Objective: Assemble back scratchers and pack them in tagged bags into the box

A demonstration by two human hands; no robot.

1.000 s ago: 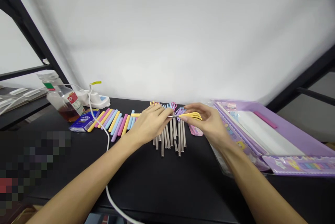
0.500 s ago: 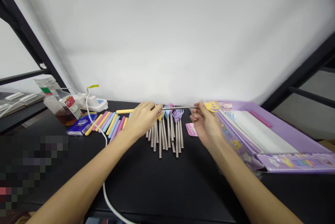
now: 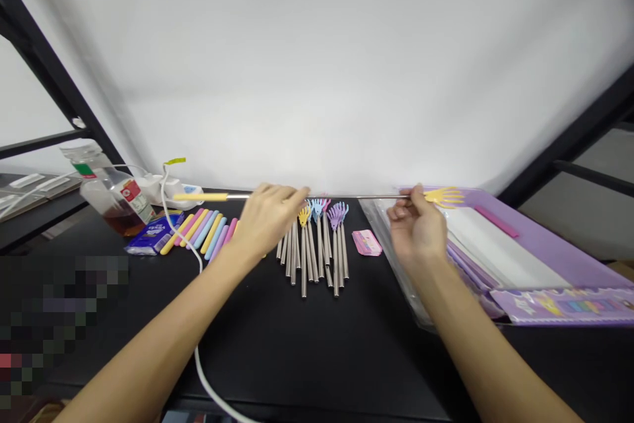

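A telescopic back scratcher (image 3: 366, 197) with a yellow handle and a yellow claw is stretched out level above the table, its thin metal rod drawn long. My left hand (image 3: 270, 215) is closed around the rod, to the right of the yellow handle. Close to the yellow claw, my right hand (image 3: 419, 222) pinches the rod's other end. Below and between the hands lie several metal rods (image 3: 312, 255) with yellow, blue, purple and pink claws. Left of them, partly behind my left forearm, is a row of coloured handles (image 3: 203, 231).
A purple display box (image 3: 559, 245) with clear plastic stands at right, beside small pink cards (image 3: 367, 243). At left are a jar of brown liquid (image 3: 119, 195), a blue tissue pack (image 3: 151, 236), a power strip (image 3: 191, 191) and a white cable (image 3: 198, 350) crossing the black table.
My right hand has moved right with the yellow claw, and my left hand a little left. The rod between them is now much longer, and the yellow handle shows further left.
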